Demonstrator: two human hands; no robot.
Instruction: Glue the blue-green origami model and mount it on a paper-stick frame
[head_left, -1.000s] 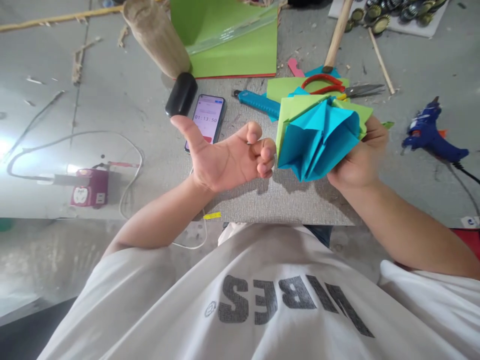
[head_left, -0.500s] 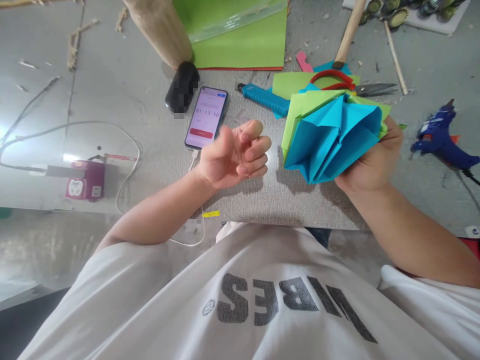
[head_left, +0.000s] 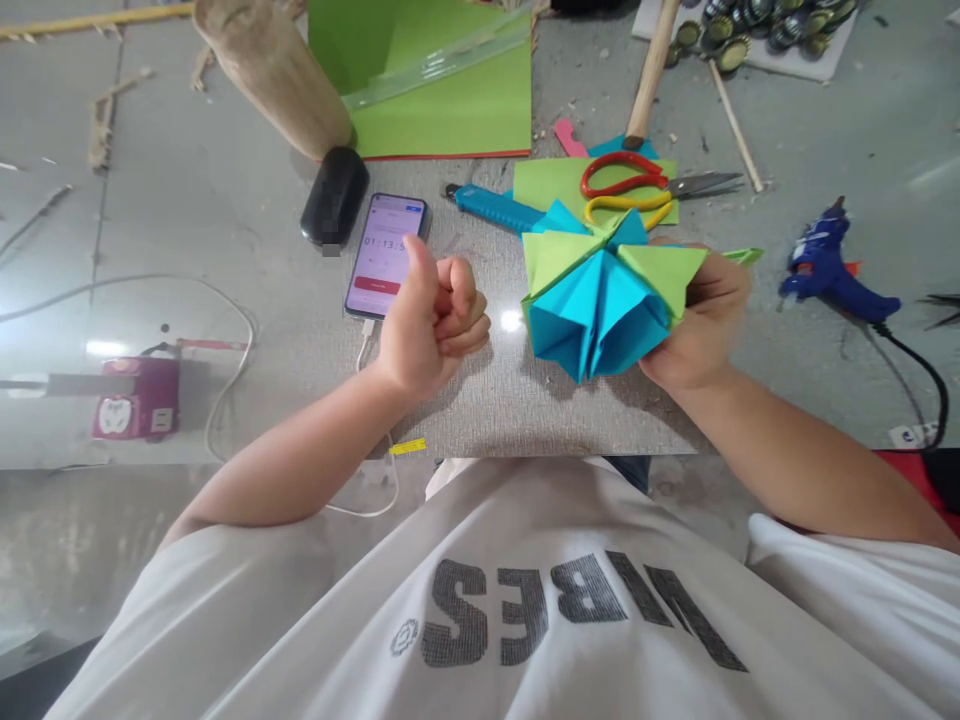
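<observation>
Paper (head_left: 600, 300), folded into blue and light green pleats, is in the right hand (head_left: 697, 325), over the table (head_left: 487, 405) near its front edge. That hand clasps the right side of the pleats; the folds hide part of the fingers, so their exact placement cannot be told. The left hand (head_left: 427, 325) stands well apart to the left, thumb raised, fingers loosely curled, nothing visible in its grip.

To handle this well, a light, steady hold seems best, since a hard squeeze would likely crush the fans. With 2 hands, the left could support the opposite side by its green flaps, keeping the layers lined up and pressing only along existing creases.

Just beyond the paper lie scissors (head_left: 667, 186) with red and yellow handles, blades pointing right, and a blue utility knife (head_left: 499, 207), its near end partly hidden by the pleats. Both crowd that side and could snag a fold. A phone (head_left: 377, 262) lies behind the left hand, its white cable (head_left: 396, 485) passing that wrist. A glue gun (head_left: 840, 265) rests farther right; whether it is hot cannot be told.
</observation>
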